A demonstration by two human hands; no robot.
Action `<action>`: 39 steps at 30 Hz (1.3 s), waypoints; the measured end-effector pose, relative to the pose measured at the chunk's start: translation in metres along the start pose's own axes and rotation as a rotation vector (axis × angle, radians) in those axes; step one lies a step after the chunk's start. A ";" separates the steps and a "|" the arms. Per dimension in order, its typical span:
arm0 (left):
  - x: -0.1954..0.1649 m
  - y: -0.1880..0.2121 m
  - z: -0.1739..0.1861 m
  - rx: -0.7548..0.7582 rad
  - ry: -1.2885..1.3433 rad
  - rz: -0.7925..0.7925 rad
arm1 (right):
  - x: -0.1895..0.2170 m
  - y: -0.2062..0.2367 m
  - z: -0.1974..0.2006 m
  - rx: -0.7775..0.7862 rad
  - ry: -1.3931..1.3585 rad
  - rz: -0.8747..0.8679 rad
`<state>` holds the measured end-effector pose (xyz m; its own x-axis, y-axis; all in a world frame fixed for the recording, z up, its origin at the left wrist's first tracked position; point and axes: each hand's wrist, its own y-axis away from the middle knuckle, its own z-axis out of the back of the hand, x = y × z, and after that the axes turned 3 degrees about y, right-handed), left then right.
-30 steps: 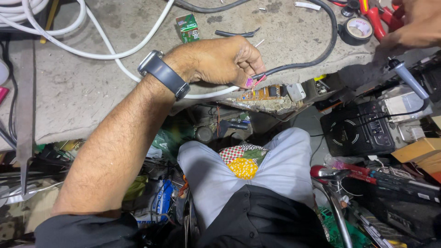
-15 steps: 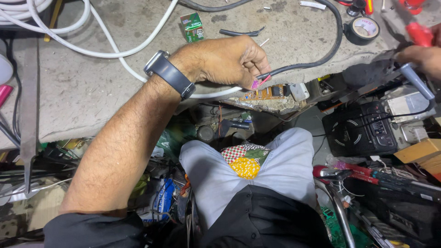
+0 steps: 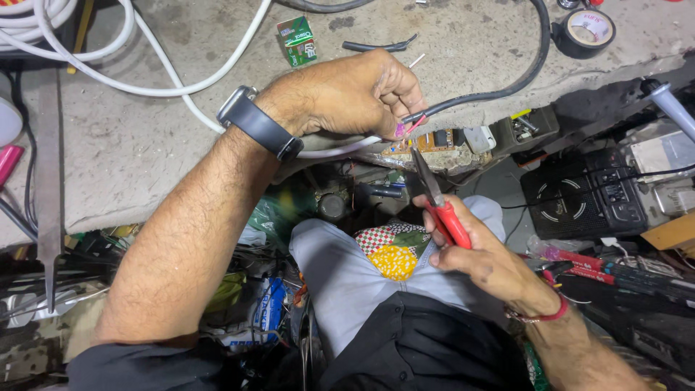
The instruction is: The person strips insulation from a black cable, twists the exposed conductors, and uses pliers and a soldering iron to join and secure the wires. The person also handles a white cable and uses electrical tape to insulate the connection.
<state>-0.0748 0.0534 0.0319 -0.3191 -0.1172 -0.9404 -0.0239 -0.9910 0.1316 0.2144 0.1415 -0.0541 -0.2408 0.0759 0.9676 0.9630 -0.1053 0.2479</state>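
Already pinched in the left hand (image 3: 347, 94) fingers at the bench edge, the black cable (image 3: 499, 90) shows bared wire ends, uncut; the right hand (image 3: 481, 257) grips red-handled pliers (image 3: 438, 206) just below.

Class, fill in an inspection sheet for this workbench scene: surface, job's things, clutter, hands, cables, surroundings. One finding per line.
Surface: grey concrete bench, stained and dusty.
Job's things: black cable with thin coloured wires bared at its end; red-handled pliers.
Clutter: tape roll, small green box, short black offcut.
Hands: left hand pinches the cable end; right hand grips the pliers, tips just below the wires.
Cables: white cable looping across bench.
Surroundings: circuit board at bench edge, black radio, tools and packets below.
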 end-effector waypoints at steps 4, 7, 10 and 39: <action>0.002 -0.001 -0.001 -0.029 -0.049 -0.027 | 0.001 -0.005 0.001 -0.068 -0.076 -0.038; 0.002 -0.001 -0.001 -0.030 -0.031 -0.023 | -0.001 -0.005 0.003 -0.070 -0.076 -0.051; 0.002 0.000 -0.001 -0.043 -0.042 -0.007 | -0.002 -0.006 0.003 -0.077 -0.096 -0.064; 0.004 -0.001 -0.002 -0.062 -0.032 -0.088 | 0.011 -0.007 0.004 -0.156 -0.024 -0.097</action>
<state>-0.0742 0.0535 0.0269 -0.3484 -0.0283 -0.9369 0.0054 -0.9996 0.0281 0.2056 0.1474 -0.0449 -0.3264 0.1170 0.9380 0.9046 -0.2490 0.3458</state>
